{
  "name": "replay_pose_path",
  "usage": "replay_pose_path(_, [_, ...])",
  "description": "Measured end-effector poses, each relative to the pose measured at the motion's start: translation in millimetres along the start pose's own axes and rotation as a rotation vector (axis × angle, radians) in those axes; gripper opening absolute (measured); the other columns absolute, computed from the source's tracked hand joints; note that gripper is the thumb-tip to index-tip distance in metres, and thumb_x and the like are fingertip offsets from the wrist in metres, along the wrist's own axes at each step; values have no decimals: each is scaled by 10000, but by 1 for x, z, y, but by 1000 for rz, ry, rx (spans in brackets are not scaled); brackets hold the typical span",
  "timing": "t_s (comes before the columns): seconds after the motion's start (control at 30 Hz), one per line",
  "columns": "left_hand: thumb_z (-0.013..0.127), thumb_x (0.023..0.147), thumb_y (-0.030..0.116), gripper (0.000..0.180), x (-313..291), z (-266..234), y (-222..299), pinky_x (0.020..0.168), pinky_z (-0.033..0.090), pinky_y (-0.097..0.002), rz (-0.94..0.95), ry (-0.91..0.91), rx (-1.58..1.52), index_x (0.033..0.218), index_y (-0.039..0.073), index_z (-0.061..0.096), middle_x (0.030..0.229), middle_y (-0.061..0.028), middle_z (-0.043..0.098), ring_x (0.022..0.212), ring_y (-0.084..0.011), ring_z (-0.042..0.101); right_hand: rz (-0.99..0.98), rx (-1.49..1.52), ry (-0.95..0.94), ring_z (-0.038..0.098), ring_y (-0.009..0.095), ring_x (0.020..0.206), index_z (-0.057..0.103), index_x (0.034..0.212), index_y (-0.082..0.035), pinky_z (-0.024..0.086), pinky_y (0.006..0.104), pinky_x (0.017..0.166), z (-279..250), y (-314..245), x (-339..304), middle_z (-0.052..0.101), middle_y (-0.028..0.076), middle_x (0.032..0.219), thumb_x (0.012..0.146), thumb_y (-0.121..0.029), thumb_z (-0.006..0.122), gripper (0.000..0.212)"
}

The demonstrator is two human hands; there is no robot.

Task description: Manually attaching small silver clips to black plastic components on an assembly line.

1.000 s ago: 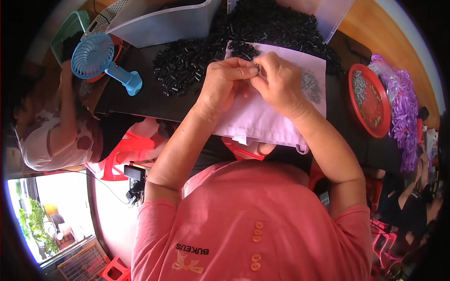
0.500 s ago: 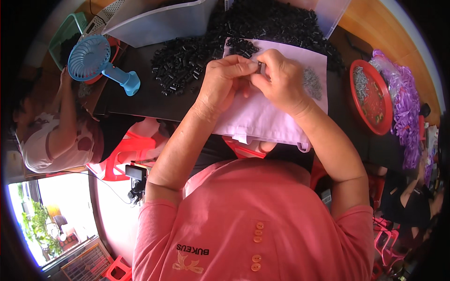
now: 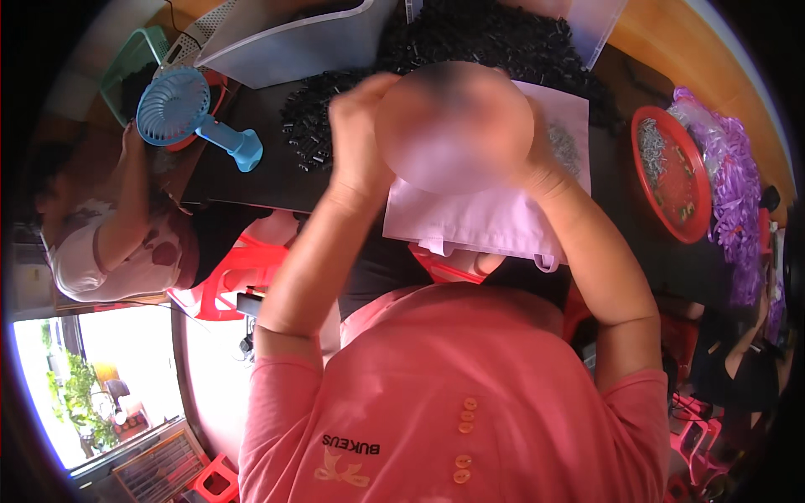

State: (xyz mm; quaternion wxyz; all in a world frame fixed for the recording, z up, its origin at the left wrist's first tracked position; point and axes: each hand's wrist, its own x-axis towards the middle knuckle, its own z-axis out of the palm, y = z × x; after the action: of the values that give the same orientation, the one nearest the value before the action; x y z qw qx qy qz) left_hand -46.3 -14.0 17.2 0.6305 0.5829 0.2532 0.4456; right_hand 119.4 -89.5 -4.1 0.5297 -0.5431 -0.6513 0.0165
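Observation:
Both my hands are raised over the pink cloth (image 3: 470, 222) on the dark table. A round blurred patch covers their fingers, so what they hold, if anything, is hidden. My left hand (image 3: 359, 126) shows only its back and wrist, left of the patch and near the loose black pieces. Of my right hand (image 3: 537, 147), the wrist side shows at the patch's right edge. Beside it on the cloth lies a heap of small silvery metal pieces (image 3: 563, 149). A large pile of small black cylindrical pieces (image 3: 478, 38) spreads beyond the cloth.
At the left stands a blue handheld fan (image 3: 174, 107), near a clear plastic bin (image 3: 293, 50). To the right are a red basin (image 3: 700, 189) with silvery pieces and a bundle of purple ribbons (image 3: 729, 193). A person (image 3: 117, 235) sits at the left, another (image 3: 738, 369) at the right.
My left hand has moved a little left and my hands look more spread. A blurred patch now covers the fingers, which earlier met in a pinch. The view has shifted slightly.

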Motion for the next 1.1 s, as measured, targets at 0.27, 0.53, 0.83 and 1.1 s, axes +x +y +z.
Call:
replay_pose_path(0.27, [707,787,85,162,95,-43,104,532,475,-268,537,172,763,902,-29,696,709,-70,664,589,-144,610,112,164,215,525,104,527,650,943,-37,425,255,533,-23,7,17,594,40,601,767,-69,758,209])
replay_pose_path(0.53, [738,767,103,166,9,28,-48,668,523,-347,672,-398,1123,907,31,688,843,-92,605,715,-243,621,113,133,192,597,129,576,671,896,-46,465,274,571,-22,10,11,662,61,667,773,-89,742,148])
replay_pose_path(0.83, [642,896,132,160,29,17,1,577,423,-231,-242,-296,225,912,-26,662,752,-52,620,653,-102,549,72,153,59,642,149,675,691,893,-15,501,273,628,-26,4,15,673,78,764,795,-41,703,102])
replay_pose_path(1.1, [585,951,181,175,37,19,20,612,442,-240,-488,-399,-122,927,11,621,830,-59,616,697,-130,557,124,459,87,660,117,745,685,909,26,520,256,679,-17,-4,13,686,68,799,814,11,682,96])
